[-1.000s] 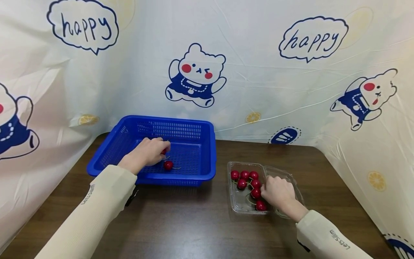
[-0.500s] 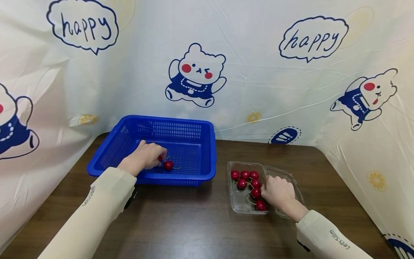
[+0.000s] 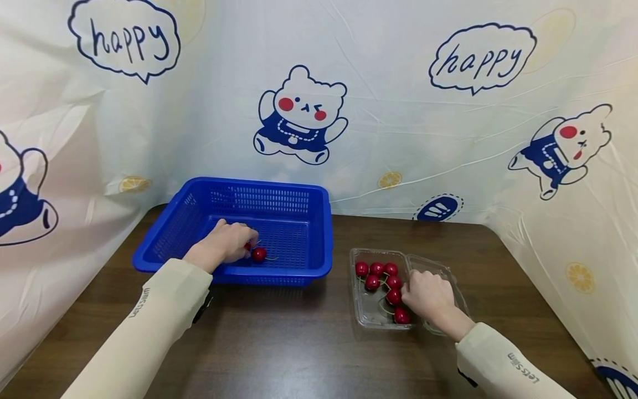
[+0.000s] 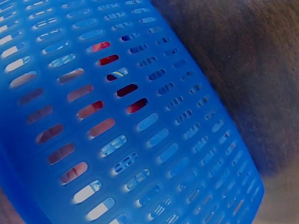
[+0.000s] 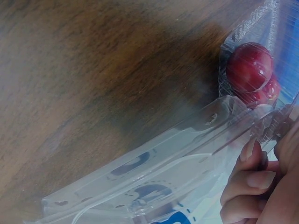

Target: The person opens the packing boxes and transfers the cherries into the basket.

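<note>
My left hand (image 3: pixel 224 243) reaches into a blue plastic basket (image 3: pixel 279 272), its fingertips around a red cherry (image 3: pixel 247 246) low inside. Beside it on the basket floor lies another stemmed cherry (image 3: pixel 258 254). In the left wrist view the basket wall (image 4: pixel 28 161) hides most of that hand; red and finger patches show through its slots. My right hand (image 3: pixel 430 296) grips the edge of an open clear plastic clamshell box (image 3: pixel 368 317), where its lid joins. Several cherries (image 3: pixel 371 282) lie in the box. The right wrist view shows curled fingers (image 5: pixel 243 196) by the rim.
Both containers stand on a dark brown wooden table (image 3: pixel 279 343), the basket at the left and the box at the right. A pale printed curtain (image 3: pixel 389 133) hangs behind and at both sides. The clear lid (image 3: pixel 438 270) lies opened toward the right.
My left hand has lowered the cherry slightly toward the near side of the basket, beside the other cherry, and then stays almost still. The right hand and the box have not moved.
</note>
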Demonstrator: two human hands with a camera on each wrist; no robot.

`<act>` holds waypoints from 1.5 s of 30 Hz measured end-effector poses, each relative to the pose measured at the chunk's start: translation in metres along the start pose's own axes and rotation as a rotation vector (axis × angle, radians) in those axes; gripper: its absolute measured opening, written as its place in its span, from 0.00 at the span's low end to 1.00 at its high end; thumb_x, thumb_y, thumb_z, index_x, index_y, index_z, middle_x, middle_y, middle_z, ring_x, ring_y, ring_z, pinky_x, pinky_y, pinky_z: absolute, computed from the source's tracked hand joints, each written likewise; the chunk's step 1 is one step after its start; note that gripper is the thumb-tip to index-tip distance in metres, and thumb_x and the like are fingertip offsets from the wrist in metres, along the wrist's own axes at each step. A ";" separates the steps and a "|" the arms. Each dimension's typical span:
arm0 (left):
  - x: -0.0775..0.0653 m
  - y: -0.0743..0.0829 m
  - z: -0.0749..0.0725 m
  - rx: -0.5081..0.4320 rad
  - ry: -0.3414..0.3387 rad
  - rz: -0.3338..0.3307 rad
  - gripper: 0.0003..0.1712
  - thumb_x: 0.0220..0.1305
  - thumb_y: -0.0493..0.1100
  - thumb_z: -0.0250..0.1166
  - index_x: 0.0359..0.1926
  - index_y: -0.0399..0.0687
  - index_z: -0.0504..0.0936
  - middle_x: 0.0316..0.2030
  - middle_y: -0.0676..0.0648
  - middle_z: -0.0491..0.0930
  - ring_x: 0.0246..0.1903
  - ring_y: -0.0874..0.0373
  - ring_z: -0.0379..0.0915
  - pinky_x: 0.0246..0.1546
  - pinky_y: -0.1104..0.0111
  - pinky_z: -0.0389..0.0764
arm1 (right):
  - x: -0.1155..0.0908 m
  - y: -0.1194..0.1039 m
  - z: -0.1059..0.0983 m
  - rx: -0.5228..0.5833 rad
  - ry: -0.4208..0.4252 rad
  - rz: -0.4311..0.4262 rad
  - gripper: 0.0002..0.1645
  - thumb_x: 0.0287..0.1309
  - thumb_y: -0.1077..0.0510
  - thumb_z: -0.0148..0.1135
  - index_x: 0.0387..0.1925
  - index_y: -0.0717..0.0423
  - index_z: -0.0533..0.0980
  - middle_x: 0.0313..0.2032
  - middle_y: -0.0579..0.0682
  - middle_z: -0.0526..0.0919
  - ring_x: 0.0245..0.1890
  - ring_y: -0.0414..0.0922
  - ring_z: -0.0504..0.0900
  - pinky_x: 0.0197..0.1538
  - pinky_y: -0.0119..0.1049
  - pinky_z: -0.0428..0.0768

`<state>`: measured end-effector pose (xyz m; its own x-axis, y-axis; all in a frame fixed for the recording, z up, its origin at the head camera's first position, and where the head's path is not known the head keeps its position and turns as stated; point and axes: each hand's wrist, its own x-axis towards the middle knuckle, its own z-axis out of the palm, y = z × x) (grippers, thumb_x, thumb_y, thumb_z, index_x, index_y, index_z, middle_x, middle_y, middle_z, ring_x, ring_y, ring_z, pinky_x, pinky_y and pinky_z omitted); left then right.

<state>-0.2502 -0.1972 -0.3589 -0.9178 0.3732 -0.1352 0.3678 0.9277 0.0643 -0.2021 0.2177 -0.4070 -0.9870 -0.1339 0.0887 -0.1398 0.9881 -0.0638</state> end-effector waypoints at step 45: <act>0.005 0.027 -0.018 0.014 0.119 0.038 0.16 0.67 0.47 0.60 0.51 0.44 0.79 0.46 0.39 0.83 0.47 0.44 0.77 0.53 0.40 0.70 | 0.001 0.000 0.001 -0.001 0.012 0.010 0.13 0.51 0.55 0.57 0.18 0.60 0.75 0.18 0.62 0.82 0.15 0.57 0.77 0.14 0.48 0.73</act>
<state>-0.2473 -0.1703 -0.3402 -0.9142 0.4050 -0.0140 0.4038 0.9133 0.0528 -0.2033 0.2173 -0.4082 -0.9873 -0.1229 0.1002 -0.1297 0.9895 -0.0642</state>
